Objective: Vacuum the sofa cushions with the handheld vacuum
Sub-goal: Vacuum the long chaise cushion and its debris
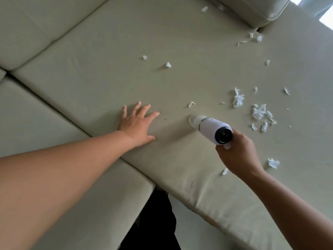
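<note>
Gripping the vacuum (pixel 210 129), right hand (pixel 237 152) sits inside the cushion (pixel 126 69); left hand (pixel 137 125) lies flat by its edge.

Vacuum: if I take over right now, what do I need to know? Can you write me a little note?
Left hand: flat on the seat cushion, fingers spread, holding nothing.
Right hand: grips the handheld vacuum, its nozzle down on the cushion just right of the left hand.
Done: no scraps show right around the left hand; how much has been sucked up cannot be told.
Left: paper scraps lie mostly right of the nozzle, with more beyond it, some near the back cushion, and a few by the right wrist. Sweep right first, then toward the back.
</note>
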